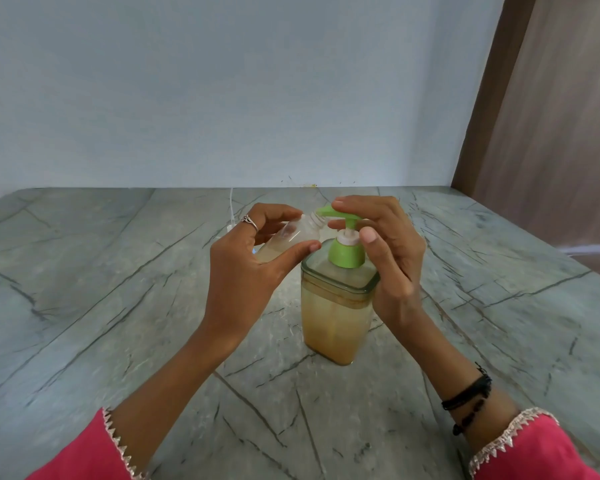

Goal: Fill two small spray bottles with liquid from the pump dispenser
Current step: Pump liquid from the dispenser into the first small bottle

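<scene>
A square clear pump dispenser [336, 317] with yellowish liquid and a green pump head [329, 212] stands at the middle of the marble counter. My left hand [253, 258] grips a small clear spray bottle [291, 237], tilted, its threaded neck right under the green spout. The bottle is uncapped and holds some pale liquid. My right hand [385, 244] rests over the pump head, fingers curled on top of it, thumb beside the pump collar.
The grey-green veined marble counter [118, 306] stretches wide on all sides. A white spray cap with a thin tube [231, 216] lies behind my left hand. A pale wall stands at the back and a brown wooden panel [548, 116] at the right.
</scene>
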The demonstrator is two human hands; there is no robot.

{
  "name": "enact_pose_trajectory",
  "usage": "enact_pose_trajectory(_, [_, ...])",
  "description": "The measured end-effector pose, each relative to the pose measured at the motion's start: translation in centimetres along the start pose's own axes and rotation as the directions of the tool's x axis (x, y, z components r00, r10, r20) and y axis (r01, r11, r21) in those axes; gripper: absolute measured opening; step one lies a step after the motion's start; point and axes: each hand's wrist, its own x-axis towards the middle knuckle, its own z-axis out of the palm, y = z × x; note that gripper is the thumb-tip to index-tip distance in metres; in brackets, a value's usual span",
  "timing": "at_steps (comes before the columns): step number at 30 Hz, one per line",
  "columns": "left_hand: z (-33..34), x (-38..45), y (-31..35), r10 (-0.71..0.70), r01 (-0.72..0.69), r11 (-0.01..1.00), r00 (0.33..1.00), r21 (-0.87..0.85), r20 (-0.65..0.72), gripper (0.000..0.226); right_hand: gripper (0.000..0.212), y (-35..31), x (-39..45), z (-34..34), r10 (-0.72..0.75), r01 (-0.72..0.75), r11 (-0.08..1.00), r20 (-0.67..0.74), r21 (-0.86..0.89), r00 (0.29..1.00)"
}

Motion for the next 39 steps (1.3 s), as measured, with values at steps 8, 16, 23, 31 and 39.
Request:
enact_pose_trajectory(8, [0.13,-0.32,-0.51,0.021,-0.021,1.000,1.000,-0.008,0.006,0.034,0.022,-0.52,0.53,0.61,0.059,-0.060,0.998,-0.095,-0.001,0.994])
enact_pose_trajectory(16, [0.02,-0.16,-0.36,0.019,-0.019,1.000,1.000,-0.004,0.000,0.032,0.024,-0.45,0.10,0.44,0.015,-0.016,1.000,-0.052,-0.017,0.999])
enact_pose_trajectory(23, [-0.06,-0.18,-0.32,0.029,-0.029,1.000,1.000,0.008,-0.005,0.032,0.024,-0.27,-0.11,0.18,0.022,-0.022,0.999,0.015,0.025,1.000])
enact_pose_trajectory(31, [-0.04,-0.12,-0.25,0.036,-0.036,0.999,0.999,0.003,0.004,0.032,0.023,-0.32,0.11,0.43,0.024,-0.023,1.000,-0.070,0.021,0.997])
enact_pose_trajectory(39, [-0.32,-0.10,-0.63,0.023,-0.023,1.000,0.999,-0.004,0.039,0.035,0.023,-0.37,0.36,0.57,0.045,-0.050,0.998,-0.105,-0.045,0.993])
